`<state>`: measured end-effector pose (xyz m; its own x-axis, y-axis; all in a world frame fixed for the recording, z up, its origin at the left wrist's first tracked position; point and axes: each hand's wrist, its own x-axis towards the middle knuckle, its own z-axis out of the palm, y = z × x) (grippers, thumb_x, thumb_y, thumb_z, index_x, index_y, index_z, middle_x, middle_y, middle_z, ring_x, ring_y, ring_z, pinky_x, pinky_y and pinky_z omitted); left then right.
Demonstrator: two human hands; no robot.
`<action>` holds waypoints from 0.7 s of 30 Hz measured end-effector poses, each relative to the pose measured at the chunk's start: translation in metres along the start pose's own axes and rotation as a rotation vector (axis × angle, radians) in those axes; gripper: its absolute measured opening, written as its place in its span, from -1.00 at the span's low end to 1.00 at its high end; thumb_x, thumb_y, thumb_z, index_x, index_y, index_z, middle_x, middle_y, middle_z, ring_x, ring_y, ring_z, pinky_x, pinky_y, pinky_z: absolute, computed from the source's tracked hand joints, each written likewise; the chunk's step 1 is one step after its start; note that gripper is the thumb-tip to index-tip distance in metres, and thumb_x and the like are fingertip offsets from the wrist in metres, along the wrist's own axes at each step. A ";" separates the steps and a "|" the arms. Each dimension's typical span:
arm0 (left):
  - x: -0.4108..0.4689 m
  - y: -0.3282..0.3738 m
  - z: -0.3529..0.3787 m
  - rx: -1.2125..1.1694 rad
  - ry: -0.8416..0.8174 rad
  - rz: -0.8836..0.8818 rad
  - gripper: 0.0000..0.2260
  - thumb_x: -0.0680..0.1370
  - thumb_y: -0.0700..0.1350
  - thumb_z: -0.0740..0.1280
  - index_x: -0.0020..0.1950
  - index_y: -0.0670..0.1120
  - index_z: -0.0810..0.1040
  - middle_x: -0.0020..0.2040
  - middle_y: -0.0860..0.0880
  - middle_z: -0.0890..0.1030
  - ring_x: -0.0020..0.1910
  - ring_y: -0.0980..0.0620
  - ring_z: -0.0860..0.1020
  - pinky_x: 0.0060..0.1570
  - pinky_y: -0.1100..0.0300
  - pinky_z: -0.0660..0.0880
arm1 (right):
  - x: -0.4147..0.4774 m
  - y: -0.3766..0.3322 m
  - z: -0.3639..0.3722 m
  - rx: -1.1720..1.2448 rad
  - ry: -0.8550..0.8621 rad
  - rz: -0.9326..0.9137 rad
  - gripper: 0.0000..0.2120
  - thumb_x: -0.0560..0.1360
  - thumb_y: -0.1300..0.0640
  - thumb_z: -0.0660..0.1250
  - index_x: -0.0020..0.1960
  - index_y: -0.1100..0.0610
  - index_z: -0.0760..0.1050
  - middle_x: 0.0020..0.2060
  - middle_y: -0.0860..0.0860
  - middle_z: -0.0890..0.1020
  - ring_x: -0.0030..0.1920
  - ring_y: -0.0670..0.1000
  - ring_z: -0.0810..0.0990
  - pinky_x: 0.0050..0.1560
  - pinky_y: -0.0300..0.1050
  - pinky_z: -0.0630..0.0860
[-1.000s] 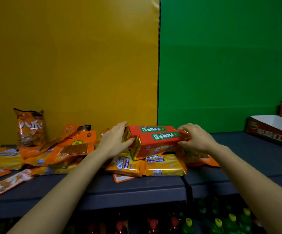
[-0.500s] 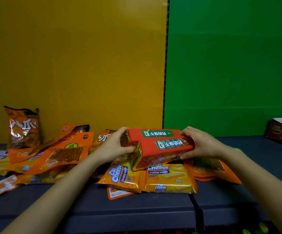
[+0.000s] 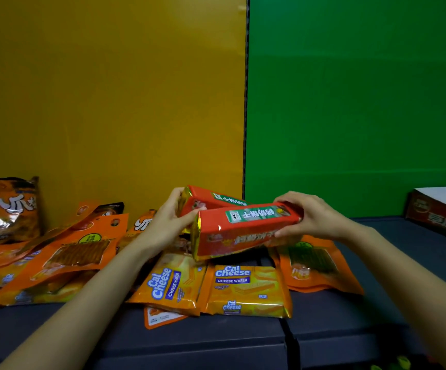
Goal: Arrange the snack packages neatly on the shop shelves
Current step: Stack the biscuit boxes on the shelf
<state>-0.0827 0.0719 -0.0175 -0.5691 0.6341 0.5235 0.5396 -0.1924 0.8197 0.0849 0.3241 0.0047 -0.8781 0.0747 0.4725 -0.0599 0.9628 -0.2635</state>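
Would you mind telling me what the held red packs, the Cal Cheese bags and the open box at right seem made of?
Red packs: probably glossy plastic film, with gold foil-like crimped ends catching light. Cal Cheese bags: shiny flexible film, judging by highlights and sealed edges. Open box: apparently printed cardboard, plain white inside.

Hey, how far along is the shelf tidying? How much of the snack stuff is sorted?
Early on. Done: little that shows; only the chip bag stands upright against the yellow back panel. In hand: the left hand and right hand grip two red biscuit packs above the pile. Left: the Cal Cheese wafer packs and orange pouches lie overlapping and askew on the shelf.
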 end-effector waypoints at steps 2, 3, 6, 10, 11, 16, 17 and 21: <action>0.009 0.008 -0.002 0.026 0.007 0.017 -0.77 0.56 -0.17 0.26 0.18 0.01 0.35 0.13 -0.04 0.56 0.09 0.00 0.57 0.01 0.04 0.56 | 0.001 -0.002 -0.012 -0.015 0.033 0.007 -0.41 0.23 -0.09 0.55 0.19 0.05 0.49 -0.02 -0.13 0.57 -0.02 -0.09 0.57 0.00 -0.21 0.48; 0.013 0.012 -0.003 0.052 0.010 0.034 -0.76 0.56 -0.16 0.25 0.20 -0.02 0.32 0.11 -0.01 0.55 0.07 0.02 0.56 0.01 0.07 0.56 | 0.001 -0.002 -0.019 -0.020 0.049 0.021 -0.43 0.23 -0.09 0.55 0.18 0.04 0.50 -0.03 -0.11 0.59 -0.03 -0.08 0.58 0.00 -0.19 0.49; 0.025 0.024 -0.004 0.080 0.056 0.082 -0.73 0.55 -0.12 0.27 0.21 -0.07 0.32 0.03 0.05 0.55 -0.01 0.09 0.55 -0.08 0.21 0.53 | -0.005 -0.004 -0.041 -0.030 0.103 0.063 -0.47 0.24 -0.08 0.54 0.16 0.04 0.52 -0.04 -0.07 0.62 -0.05 -0.06 0.60 0.00 -0.16 0.49; 0.041 0.042 0.009 -0.041 0.115 0.093 -0.75 0.56 -0.11 0.26 0.20 -0.08 0.31 -0.01 0.05 0.52 -0.12 0.20 0.54 -0.27 0.43 0.51 | -0.029 -0.009 -0.075 0.028 0.150 0.138 -0.45 0.19 -0.20 0.45 0.11 -0.02 0.48 -0.06 -0.09 0.61 -0.06 -0.08 0.58 0.00 -0.21 0.49; 0.045 0.047 0.015 -0.074 0.121 0.092 -0.76 0.57 -0.12 0.25 0.20 -0.08 0.30 -0.03 0.05 0.52 -0.15 0.22 0.55 -0.31 0.46 0.50 | -0.037 -0.009 -0.083 0.037 0.160 0.162 -0.46 0.18 -0.23 0.43 0.09 -0.04 0.47 -0.06 -0.09 0.61 -0.06 -0.08 0.59 0.00 -0.19 0.50; 0.059 0.068 0.065 -0.234 0.064 0.084 -0.74 0.56 -0.08 0.25 0.20 -0.08 0.31 -0.04 0.04 0.56 -0.14 0.19 0.57 -0.33 0.47 0.51 | -0.099 -0.006 -0.117 0.032 0.256 0.287 -0.61 0.20 -0.14 0.42 -0.02 -0.07 0.48 -0.11 -0.12 0.62 -0.13 -0.14 0.59 -0.07 -0.29 0.51; 0.061 0.071 0.080 -0.261 0.042 0.081 -0.74 0.56 -0.08 0.25 0.20 -0.09 0.31 -0.04 0.04 0.56 -0.13 0.17 0.56 -0.33 0.47 0.51 | -0.114 -0.004 -0.124 0.020 0.270 0.320 -0.58 0.20 -0.13 0.42 0.01 -0.05 0.47 -0.12 -0.16 0.60 -0.16 -0.20 0.58 -0.13 -0.39 0.49; 0.071 0.088 0.147 -0.346 -0.051 0.078 -0.75 0.57 -0.11 0.25 0.19 -0.13 0.31 -0.03 0.00 0.55 -0.16 0.15 0.56 -0.33 0.44 0.52 | -0.177 0.007 -0.152 -0.022 0.299 0.461 -0.42 0.14 -0.20 0.41 0.10 0.02 0.47 -0.11 -0.22 0.55 -0.20 -0.30 0.57 -0.19 -0.49 0.49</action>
<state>0.0157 0.2107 0.0578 -0.4976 0.6425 0.5827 0.3332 -0.4787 0.8123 0.3121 0.3574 0.0472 -0.6379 0.5573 0.5314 0.3119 0.8179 -0.4834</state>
